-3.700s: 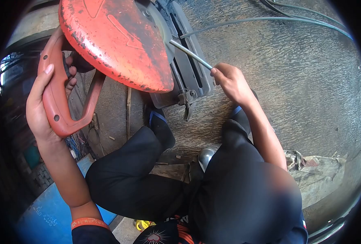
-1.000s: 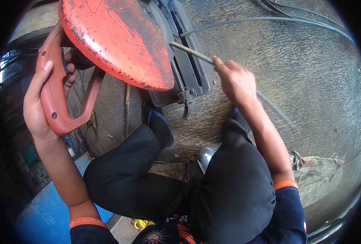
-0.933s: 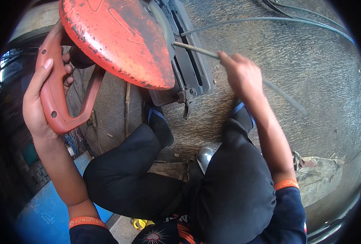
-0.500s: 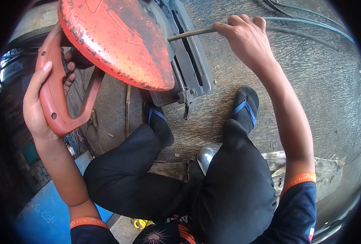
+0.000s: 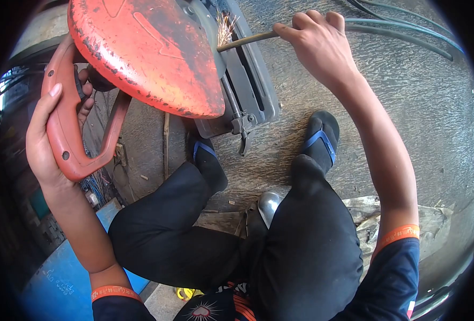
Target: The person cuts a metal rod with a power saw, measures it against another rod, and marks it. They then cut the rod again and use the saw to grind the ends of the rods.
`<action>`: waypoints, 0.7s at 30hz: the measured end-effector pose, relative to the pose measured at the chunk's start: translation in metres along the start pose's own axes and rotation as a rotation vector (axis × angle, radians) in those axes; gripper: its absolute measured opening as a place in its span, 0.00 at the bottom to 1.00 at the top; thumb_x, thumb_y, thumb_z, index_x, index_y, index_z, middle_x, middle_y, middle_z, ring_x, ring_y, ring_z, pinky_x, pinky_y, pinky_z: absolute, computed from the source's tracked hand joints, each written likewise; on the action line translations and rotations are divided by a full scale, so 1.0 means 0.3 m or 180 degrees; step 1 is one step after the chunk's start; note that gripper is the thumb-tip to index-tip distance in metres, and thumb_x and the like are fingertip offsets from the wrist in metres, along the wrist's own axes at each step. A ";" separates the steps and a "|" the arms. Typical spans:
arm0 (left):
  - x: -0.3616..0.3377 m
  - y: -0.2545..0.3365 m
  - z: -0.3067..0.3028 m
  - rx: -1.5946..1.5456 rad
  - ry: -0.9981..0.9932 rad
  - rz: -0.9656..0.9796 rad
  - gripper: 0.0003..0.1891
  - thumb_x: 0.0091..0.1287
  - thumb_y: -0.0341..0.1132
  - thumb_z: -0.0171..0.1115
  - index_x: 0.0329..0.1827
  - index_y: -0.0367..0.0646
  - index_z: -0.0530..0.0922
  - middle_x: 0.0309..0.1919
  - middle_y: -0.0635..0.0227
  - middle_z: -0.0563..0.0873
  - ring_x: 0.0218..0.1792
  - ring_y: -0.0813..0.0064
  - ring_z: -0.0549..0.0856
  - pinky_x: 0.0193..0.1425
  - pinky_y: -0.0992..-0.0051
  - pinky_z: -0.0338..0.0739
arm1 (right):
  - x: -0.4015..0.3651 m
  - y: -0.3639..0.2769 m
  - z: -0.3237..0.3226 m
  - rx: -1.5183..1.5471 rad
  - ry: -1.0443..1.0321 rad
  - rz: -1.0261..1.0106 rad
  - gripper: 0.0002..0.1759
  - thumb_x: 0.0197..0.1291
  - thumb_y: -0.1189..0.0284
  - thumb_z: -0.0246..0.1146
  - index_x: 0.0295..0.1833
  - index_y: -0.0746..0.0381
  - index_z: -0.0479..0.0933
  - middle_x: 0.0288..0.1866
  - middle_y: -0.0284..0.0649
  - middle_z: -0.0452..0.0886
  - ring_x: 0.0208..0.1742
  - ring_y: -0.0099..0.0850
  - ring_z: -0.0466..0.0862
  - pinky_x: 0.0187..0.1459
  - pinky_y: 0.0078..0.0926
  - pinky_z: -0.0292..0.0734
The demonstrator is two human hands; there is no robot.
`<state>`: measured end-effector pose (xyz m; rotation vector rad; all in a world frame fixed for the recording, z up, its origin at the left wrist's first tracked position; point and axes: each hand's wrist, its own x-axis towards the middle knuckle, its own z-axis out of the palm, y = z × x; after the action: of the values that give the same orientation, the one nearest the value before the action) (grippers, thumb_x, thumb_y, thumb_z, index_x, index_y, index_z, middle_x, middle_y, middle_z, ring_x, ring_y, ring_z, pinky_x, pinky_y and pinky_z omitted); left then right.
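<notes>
My left hand (image 5: 47, 131) is closed around the red D-shaped handle (image 5: 66, 123) of a cut-off saw, fingers at the trigger. The saw's scuffed red blade guard (image 5: 151, 59) covers the wheel. With my right hand (image 5: 320, 48) I grip a thin metal rod (image 5: 247, 40), which reaches left under the guard's edge. Sparks (image 5: 225, 29) spray up where the rod's end meets the wheel area; the cutting point itself is hidden. Below lies the saw's dark base (image 5: 266, 107) with a threaded vise screw (image 5: 231, 96) and a small crank (image 5: 244, 134).
Green-grey cables or rods (image 5: 408, 32) run off to the upper right. My feet in blue-strapped flip-flops (image 5: 322, 139) stand close to the base. A blue board (image 5: 60, 278) lies at lower left, with a bundle of wires (image 5: 93, 187) above it. Crumpled sheeting (image 5: 434, 230) lies at right.
Sparks have appeared at the rod's end. The saw handle and guard have shifted slightly left with my left hand, and my right hand has moved slightly left and up with the rod.
</notes>
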<state>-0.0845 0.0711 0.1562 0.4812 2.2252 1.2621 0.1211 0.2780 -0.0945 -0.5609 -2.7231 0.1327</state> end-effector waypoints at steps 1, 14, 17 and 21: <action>0.000 0.000 -0.001 0.0019 0.0001 0.0008 0.28 0.68 0.40 0.57 0.65 0.29 0.69 0.52 0.54 0.82 0.50 0.71 0.82 0.57 0.71 0.73 | -0.002 -0.002 -0.003 -0.0033 0.0017 -0.0007 0.20 0.61 0.77 0.60 0.57 0.46 0.81 0.34 0.30 0.77 0.46 0.26 0.77 0.56 0.38 0.60; -0.001 0.004 0.000 -0.0012 -0.0078 -0.0004 0.28 0.68 0.40 0.57 0.66 0.29 0.68 0.52 0.55 0.82 0.50 0.71 0.82 0.56 0.72 0.74 | -0.015 0.010 -0.019 -0.0069 0.0007 -0.0155 0.20 0.61 0.76 0.61 0.56 0.46 0.81 0.36 0.30 0.77 0.46 0.25 0.77 0.58 0.37 0.61; 0.002 0.005 -0.005 -0.0026 -0.0105 0.0007 0.27 0.69 0.39 0.56 0.66 0.29 0.68 0.52 0.55 0.82 0.49 0.72 0.82 0.55 0.72 0.74 | -0.023 0.032 -0.001 -0.0008 0.0082 -0.0318 0.19 0.61 0.76 0.60 0.56 0.47 0.81 0.34 0.30 0.77 0.45 0.26 0.77 0.57 0.37 0.62; 0.015 -0.001 -0.046 -0.0033 -0.0280 -0.0094 0.26 0.69 0.37 0.56 0.66 0.29 0.67 0.52 0.55 0.82 0.48 0.72 0.82 0.54 0.74 0.74 | -0.008 0.060 0.014 0.0186 0.0013 -0.0262 0.17 0.62 0.75 0.59 0.55 0.47 0.82 0.31 0.30 0.76 0.41 0.27 0.78 0.56 0.36 0.64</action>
<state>-0.0963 0.0641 0.1606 0.4889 2.1440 1.2135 0.1283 0.2934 -0.1022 -0.4314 -2.7237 0.1893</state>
